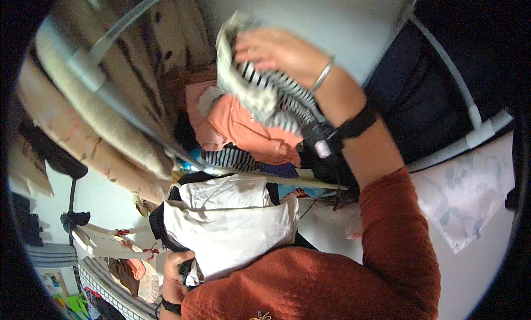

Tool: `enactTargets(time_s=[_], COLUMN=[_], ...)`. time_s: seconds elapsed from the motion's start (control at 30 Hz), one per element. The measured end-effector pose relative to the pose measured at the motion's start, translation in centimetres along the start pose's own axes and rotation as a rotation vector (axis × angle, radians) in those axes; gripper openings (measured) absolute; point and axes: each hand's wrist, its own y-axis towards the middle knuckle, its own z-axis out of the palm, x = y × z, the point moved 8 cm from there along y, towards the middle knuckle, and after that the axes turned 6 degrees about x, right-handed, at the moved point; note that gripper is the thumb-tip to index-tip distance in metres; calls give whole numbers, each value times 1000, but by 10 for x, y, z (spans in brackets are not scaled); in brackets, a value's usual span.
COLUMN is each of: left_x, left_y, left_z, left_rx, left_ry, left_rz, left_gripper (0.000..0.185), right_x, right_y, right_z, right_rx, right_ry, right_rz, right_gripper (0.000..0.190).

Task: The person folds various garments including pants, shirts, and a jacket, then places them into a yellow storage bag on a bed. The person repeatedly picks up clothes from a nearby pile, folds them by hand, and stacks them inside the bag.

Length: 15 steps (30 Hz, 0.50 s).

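Observation:
My left hand (176, 264) supports a stack of folded clothes from its lower left corner. White cloth (232, 233) lies on top of the stack, with black fabric (159, 226) showing at its edge, and the stack rests against my body. Farther up, my right hand (269, 50) is blurred, its fingers curled over a pale garment (226, 63) and a black-and-white striped garment (286, 88). This cloth hangs above a coral garment (244, 129) that lies on a shelf pile. Another striped piece (230, 159) shows underneath.
Tubular frame poles (439, 63) run along both sides, with the shelf's front bar (315, 181) between. Coats (161, 34) hang at the upper left, near a floral cloth (74, 137). A white chair (103, 241) and a wire basket (95, 278) stand at the lower left.

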Motion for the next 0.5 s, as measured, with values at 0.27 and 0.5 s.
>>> enactTargets(time_s=[0.27, 0.5], left_x=[-11, -25], left_y=[-48, -100], left_z=[60, 159], left_rx=[-406, -707], left_ry=[-82, -138], left_rz=[14, 112], left_gripper=[45, 25], right_x=[-220, -307], right_y=[-109, -207], right_z=[69, 172], right_rx=[348, 761], right_ry=[216, 522], right_rz=[718, 733], right_gripper=[65, 53])
